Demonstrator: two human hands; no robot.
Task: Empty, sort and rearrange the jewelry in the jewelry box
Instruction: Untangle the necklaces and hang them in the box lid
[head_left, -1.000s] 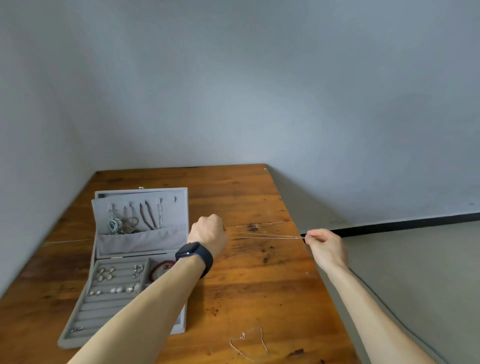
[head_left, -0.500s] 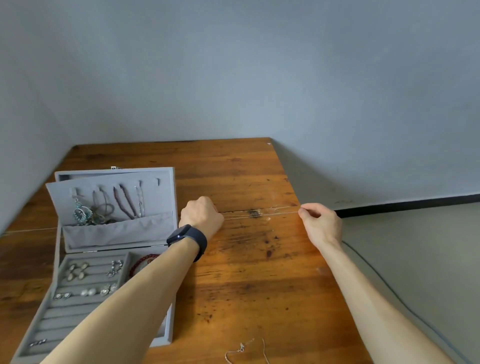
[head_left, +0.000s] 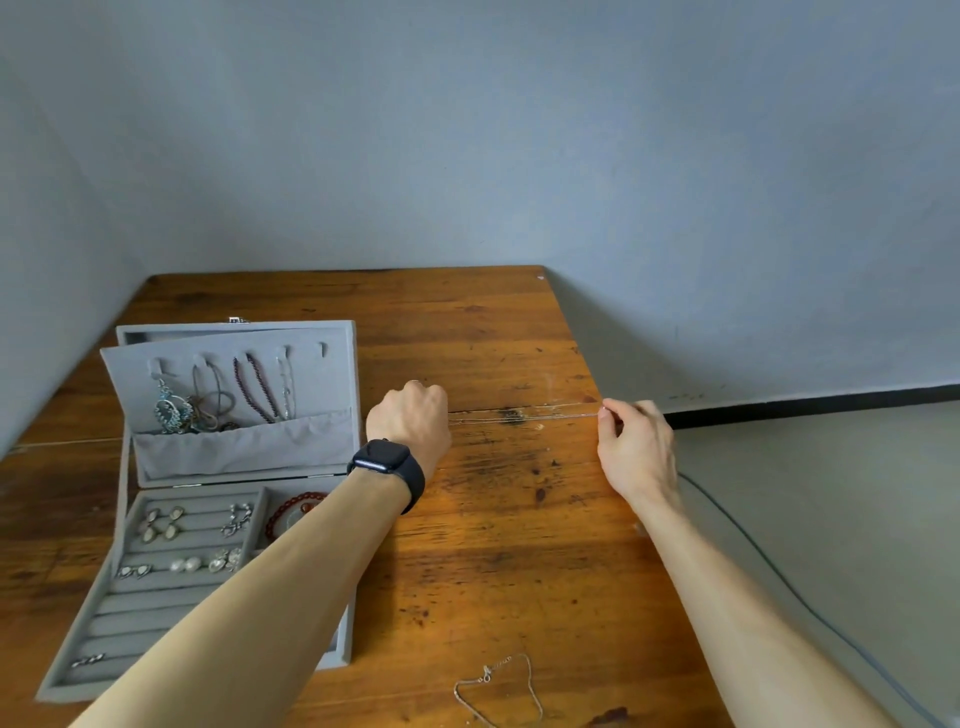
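Left grip (head_left: 410, 415) and right grip (head_left: 636, 447) are stretching a thin chain (head_left: 524, 415) taut across the bench (head_left: 467, 312). The left is curling round one end and the right is pinching the other, near the right edge. The jewelry box (head_left: 332, 384) is sitting open by the left edge. Necklaces (head_left: 254, 387) are hanging in its lid, earrings (head_left: 161, 525) are lying across the ring rows, and a red bracelet (head_left: 291, 506) is resting in the side compartment. A second chain (head_left: 498, 691) is lying by the near edge.

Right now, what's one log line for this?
thin chain: pulled straight | left hand: grips one end | right hand: pinches other | jewelry box: open
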